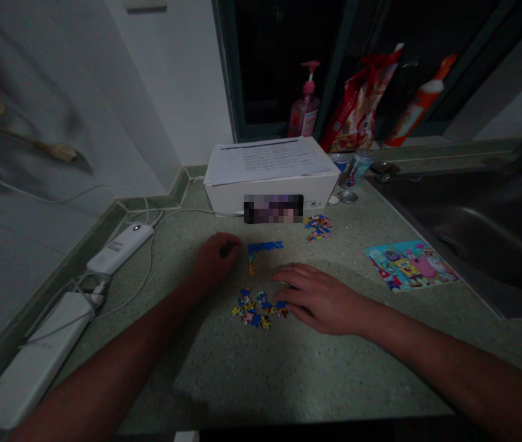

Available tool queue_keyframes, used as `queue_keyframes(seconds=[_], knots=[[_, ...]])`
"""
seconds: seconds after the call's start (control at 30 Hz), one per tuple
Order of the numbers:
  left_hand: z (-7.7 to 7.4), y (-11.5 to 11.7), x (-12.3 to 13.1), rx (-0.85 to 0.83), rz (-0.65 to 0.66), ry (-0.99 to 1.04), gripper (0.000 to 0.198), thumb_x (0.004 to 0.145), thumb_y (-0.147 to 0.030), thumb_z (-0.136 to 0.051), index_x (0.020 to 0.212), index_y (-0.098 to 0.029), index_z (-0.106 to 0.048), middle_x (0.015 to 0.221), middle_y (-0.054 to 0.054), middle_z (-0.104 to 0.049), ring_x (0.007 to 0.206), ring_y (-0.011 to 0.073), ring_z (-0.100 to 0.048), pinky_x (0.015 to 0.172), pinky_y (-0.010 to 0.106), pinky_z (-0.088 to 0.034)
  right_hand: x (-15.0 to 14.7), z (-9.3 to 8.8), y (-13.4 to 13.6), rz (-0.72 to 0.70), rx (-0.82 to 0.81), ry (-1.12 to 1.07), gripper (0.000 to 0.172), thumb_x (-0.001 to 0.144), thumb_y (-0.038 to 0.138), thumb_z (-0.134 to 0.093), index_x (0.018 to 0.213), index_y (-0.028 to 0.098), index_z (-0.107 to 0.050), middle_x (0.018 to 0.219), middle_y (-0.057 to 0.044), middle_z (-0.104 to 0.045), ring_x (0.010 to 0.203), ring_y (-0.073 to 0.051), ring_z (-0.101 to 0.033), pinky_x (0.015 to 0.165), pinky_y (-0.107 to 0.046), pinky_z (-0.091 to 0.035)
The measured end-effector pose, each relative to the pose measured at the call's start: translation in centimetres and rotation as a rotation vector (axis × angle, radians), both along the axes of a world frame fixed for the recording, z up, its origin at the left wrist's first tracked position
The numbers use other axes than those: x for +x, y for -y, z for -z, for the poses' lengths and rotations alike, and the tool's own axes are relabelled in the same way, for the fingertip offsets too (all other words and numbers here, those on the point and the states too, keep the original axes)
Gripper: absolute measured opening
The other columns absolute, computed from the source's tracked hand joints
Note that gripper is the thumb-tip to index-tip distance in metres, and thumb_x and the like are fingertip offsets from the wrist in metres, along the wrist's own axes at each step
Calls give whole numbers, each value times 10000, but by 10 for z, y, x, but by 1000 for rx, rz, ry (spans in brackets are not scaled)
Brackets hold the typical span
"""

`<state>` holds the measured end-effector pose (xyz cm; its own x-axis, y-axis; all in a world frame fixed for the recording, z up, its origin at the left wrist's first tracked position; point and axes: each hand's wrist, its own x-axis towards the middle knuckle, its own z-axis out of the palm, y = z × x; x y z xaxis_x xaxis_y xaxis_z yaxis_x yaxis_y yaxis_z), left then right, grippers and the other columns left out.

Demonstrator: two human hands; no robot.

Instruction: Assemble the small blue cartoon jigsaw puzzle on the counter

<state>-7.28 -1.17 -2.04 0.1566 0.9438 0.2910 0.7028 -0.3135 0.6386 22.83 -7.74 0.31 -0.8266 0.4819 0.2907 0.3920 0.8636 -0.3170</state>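
An L-shaped stretch of joined blue puzzle pieces lies on the speckled counter. My left hand rests just left of it, fingers curled around a small dark piece I can barely make out. My right hand lies flat with fingers stretched out, its fingertips touching a heap of loose puzzle pieces in front of the joined part. A second small pile of pieces sits farther back. A colourful cartoon picture card lies to the right.
A white box with a printed sheet on top stands at the back. Behind it are a pink pump bottle, a red bag, an orange bottle and a can. A steel sink is right; power banks with cables left.
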Motion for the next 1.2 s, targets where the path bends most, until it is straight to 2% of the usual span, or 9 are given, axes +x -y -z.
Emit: queue_keyframes(seconds=[0.27,0.4,0.53,0.7,0.9,1.2], knots=[[-1,1,1,-2,-5,10,145,914,-190,-633,988,-250,-742,1076,84,-780,1043,275,-727,1018,489,-580,1,3,-4,89,-18,-18,168,1025,178,-607,1124,197,-742,1376,-144,-702,1327,-303,-636,1124,-541,-546],[-1,1,0,-3,-3,4,152,913,-184,-629,994,-250,-740,1090,80,-781,1055,272,-725,1026,483,-578,1,0,-2,88,-73,-32,120,980,238,-689,1082,195,-734,1390,-160,-696,1337,-326,-631,1128,-564,-529],[1,0,0,5,-2,1,155,915,-192,-621,1002,-243,-739,1085,73,-776,1055,263,-724,1022,460,-576,0,-1,2,109,-105,4,189,945,325,-780,1076,199,-728,1422,-171,-686,1355,-347,-623,1135,-578,-519],[2,0,-1,10,3,-9,157,918,-204,-618,1013,-236,-739,1080,72,-773,1053,261,-724,1010,453,-575,-4,1,4,141,-111,10,252,905,349,-846,1056,187,-725,1417,-179,-690,1362,-362,-620,1148,-584,-505],[0,1,0,-2,9,-5,156,913,-175,-624,999,-242,-736,1088,77,-779,1053,261,-723,1032,468,-576,-7,2,6,150,-139,-26,150,924,248,-787,1046,198,-716,1386,-165,-704,1342,-341,-630,1125,-573,-522],[-2,1,1,-3,-4,-22,156,915,-165,-631,997,-242,-739,1081,78,-776,1055,264,-725,1026,463,-577,-7,3,6,138,-158,-39,158,912,199,-757,1063,207,-713,1389,-154,-695,1360,-333,-619,1142,-574,-517]])
